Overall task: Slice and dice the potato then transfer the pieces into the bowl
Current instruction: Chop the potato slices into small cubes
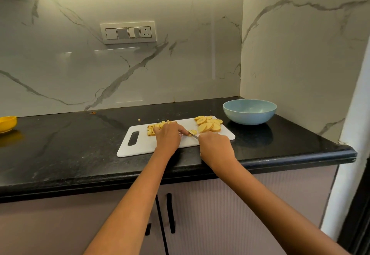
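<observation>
Potato slices (209,125) lie heaped at the far right end of my white cutting board (140,146), near the blue bowl (249,111) that stands on the black bench (60,144) just beyond the board's right corner; a smaller pile of diced pieces (153,128) sits toward the board's middle-left, partly hidden under my left hand (167,135); one stray cube (140,119) has landed on the bench behind the board; so the slicing looks done, the dicing seems to me well under way but far from finished, since most slices are uncut, and nothing shows inside the bowl from this angle, so the transfer has not begun as far as I can tell

Between my hands lies the slice being cut (192,132); my left forefinger reaches out and presses on its left edge, the other fingers (181,129) of that hand lying fairly flat over the board, pinching nothing that I can see; my right hand (216,147) is curled tight around the handle of the knife (195,136), whose short blade pokes out toward the slice, its tip at or just under the slice's near edge, close beside my left fingertip; whether the edge has bitten through I cannot tell

A yellow dish (7,123) sits well apart at the bench's far left
</observation>
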A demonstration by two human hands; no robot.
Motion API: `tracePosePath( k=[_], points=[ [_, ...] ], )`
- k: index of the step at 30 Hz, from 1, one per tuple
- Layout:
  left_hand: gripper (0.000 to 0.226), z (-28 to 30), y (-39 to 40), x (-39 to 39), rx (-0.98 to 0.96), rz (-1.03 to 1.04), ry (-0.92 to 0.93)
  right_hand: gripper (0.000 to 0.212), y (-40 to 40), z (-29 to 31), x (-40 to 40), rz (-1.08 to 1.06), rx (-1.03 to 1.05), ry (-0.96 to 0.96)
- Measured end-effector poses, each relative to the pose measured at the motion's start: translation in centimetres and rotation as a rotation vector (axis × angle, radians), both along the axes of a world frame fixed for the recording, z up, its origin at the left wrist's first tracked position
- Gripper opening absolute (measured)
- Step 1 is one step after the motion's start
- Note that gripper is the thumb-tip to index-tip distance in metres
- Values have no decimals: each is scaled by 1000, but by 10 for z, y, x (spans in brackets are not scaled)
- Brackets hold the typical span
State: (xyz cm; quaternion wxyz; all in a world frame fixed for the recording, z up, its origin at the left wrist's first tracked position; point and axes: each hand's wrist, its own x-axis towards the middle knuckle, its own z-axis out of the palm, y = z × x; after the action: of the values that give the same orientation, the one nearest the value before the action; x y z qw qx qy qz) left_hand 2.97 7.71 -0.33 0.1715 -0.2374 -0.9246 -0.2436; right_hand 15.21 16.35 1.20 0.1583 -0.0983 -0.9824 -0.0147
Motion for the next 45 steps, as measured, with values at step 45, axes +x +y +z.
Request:
tracePosePath(
  k=[45],
  points=[
    [19,-7,-9,-13,170,-102,-109,20,13,5,-3,-71,-221,29]
  ],
)
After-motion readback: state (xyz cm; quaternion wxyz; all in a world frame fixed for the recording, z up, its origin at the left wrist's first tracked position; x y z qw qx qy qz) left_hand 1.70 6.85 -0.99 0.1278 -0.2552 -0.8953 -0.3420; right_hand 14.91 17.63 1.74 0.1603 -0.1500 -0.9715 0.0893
